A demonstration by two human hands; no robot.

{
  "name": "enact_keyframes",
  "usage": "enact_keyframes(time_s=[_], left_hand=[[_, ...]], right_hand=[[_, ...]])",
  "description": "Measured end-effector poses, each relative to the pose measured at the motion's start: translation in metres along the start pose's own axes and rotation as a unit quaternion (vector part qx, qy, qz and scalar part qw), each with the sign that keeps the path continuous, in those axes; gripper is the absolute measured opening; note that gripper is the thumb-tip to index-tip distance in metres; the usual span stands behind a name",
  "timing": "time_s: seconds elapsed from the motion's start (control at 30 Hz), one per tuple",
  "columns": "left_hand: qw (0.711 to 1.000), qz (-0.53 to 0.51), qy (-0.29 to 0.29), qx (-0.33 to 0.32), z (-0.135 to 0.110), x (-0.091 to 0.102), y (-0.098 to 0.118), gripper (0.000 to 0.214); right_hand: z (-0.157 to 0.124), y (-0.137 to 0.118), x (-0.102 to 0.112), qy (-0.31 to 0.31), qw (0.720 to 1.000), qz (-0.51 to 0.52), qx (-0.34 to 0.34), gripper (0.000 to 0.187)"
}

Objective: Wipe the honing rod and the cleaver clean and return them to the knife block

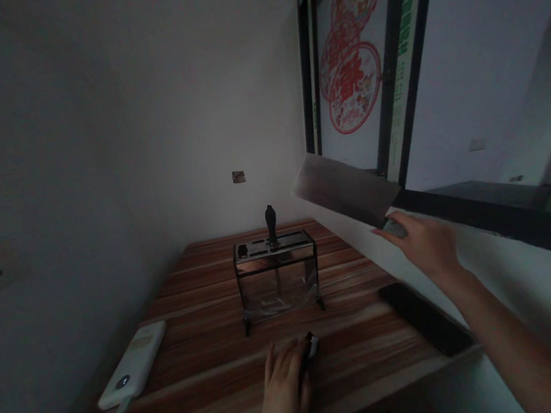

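Note:
My right hand [421, 243] is closed round the grey handle of a cleaver [348, 188]. Its broad blade is raised above the table's right side, pointing left toward the back wall. My left hand [285, 381] rests low over the tabletop with a small black object [309, 348] with a pale tip in its grip; its kind cannot be made out. Just beyond that hand stands a knife block [275, 253] with a slotted top and clear sides. One black-handled utensil [271, 223] is upright in it.
A white power bank [134, 365] with a cable lies at the left of the striped wooden table [191, 302]. On the right is a black phone-like slab [425, 319]. Walls border the left and back, and a dark-framed window [394, 87] rises at the right.

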State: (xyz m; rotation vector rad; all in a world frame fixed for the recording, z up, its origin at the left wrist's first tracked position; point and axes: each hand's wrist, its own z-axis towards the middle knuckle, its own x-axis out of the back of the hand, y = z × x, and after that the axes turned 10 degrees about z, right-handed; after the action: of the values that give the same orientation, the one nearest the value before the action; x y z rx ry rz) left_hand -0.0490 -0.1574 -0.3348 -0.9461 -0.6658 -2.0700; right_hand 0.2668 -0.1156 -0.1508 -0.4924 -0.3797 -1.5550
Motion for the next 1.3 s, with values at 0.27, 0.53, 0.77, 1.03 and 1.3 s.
enact_keyframes(time_s=[0.27, 0.53, 0.77, 1.03, 1.3], left_hand=[[0.993, -0.052, -0.11, -0.004, -0.005, -0.011, -0.007, 0.062], [0.986, -0.056, -0.158, 0.004, -0.006, -0.023, -0.015, 0.065], [0.991, -0.055, -0.123, 0.011, -0.008, -0.028, -0.011, 0.064], [0.983, -0.085, -0.155, 0.046, -0.005, -0.008, -0.005, 0.058], [0.98, -0.094, -0.168, 0.047, -0.003, -0.002, -0.004, 0.057]], right_hand=[[0.106, 0.0, 0.044, -0.127, 0.981, -0.128, 0.076, 0.031], [0.187, -0.023, 0.021, -0.193, 0.941, -0.189, 0.206, 0.025], [0.217, -0.044, 0.0, -0.218, 0.924, -0.116, 0.291, 0.008], [0.24, -0.057, -0.004, -0.245, 0.887, -0.15, 0.362, 0.019], [0.238, -0.066, -0.001, -0.249, 0.857, -0.196, 0.407, 0.022]])
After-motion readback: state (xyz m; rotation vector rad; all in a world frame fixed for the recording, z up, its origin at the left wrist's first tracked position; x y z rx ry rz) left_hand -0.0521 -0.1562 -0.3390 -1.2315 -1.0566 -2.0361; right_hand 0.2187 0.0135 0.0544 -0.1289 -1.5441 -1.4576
